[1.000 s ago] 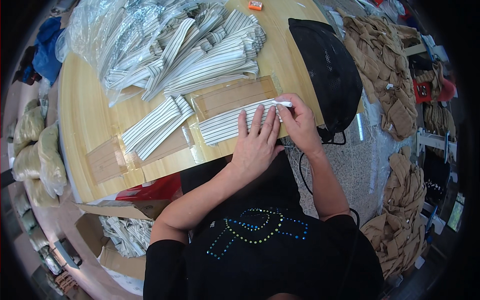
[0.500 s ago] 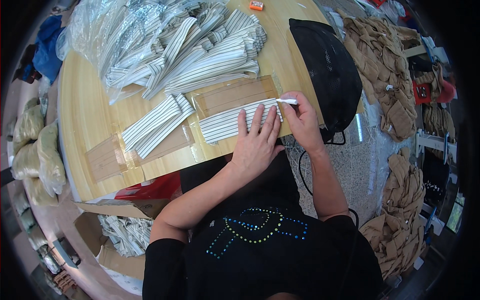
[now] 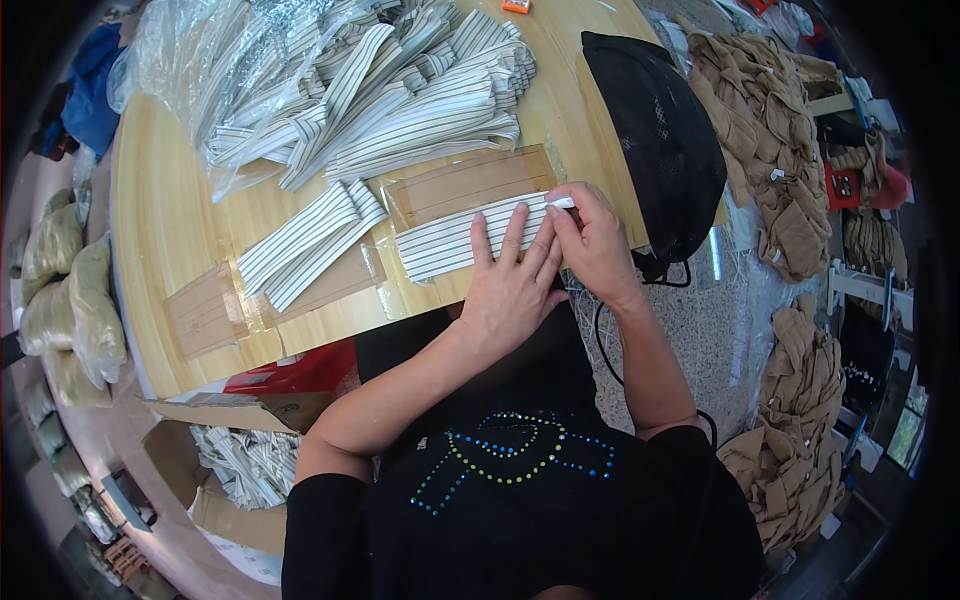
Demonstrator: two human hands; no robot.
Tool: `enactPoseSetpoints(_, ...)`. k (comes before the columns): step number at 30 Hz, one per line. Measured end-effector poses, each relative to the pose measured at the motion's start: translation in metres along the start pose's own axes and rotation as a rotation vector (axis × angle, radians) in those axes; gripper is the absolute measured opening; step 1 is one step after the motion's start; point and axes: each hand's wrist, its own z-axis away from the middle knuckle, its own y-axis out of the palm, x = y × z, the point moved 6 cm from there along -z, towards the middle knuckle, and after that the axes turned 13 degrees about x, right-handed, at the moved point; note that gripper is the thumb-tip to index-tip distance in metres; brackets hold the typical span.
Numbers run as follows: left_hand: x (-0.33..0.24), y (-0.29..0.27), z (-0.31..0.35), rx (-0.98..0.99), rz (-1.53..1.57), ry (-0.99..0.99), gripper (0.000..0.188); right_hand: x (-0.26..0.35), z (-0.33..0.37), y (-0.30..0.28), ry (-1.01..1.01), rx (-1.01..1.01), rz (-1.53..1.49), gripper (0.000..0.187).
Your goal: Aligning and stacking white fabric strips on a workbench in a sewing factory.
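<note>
A striped white fabric strip [image 3: 437,250] lies flat along the front edge of the wooden table [image 3: 150,300], over a taped-down cardboard template [image 3: 465,187] with drawn lines. My left hand [image 3: 508,300] rests on the strip with its fingers spread, pressing it down. At the strip's right end, my right hand [image 3: 600,245] pinches a short white pen-like stick [image 3: 562,203]. Its tip is hidden by my fingers. To the left, more folded striped strips [image 3: 312,245] lie across another cardboard piece [image 3: 345,280].
A large heap of striped strips [image 3: 420,110] and clear plastic [image 3: 190,70] covers the table's back. A black mesh bag [image 3: 665,150] sits at its right edge. Below left stands a cardboard box [image 3: 180,465] of strips. Brown garments [image 3: 785,430] are piled at right.
My right hand has shifted slightly left over the strip's end, and the white stick now shows less between the fingers. My left hand stays flat on the strip.
</note>
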Motion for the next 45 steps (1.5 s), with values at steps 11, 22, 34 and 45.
enactPoseSetpoints(11, 0.001, 0.003, -0.002, 0.067, 0.024, -0.027, 0.06, 0.03, -0.019, 0.026, -0.2, 0.051, 0.062, 0.013)
enactPoseSetpoints(22, 0.007, 0.013, -0.006, -0.044, 0.271, -0.037, 0.056, 0.062, -0.031, 0.054, -0.225, 0.116, -0.029, 0.013)
enactPoseSetpoints(34, 0.018, -0.023, 0.005, -0.315, 0.109, 0.018, 0.043, 0.045, -0.052, 0.024, -0.072, -0.091, -0.163, 0.021)
enactPoseSetpoints(45, 0.092, -0.116, 0.061, -0.517, -0.056, -0.136, 0.014, 0.041, -0.05, 0.011, -0.374, -0.28, 0.234, 0.035)
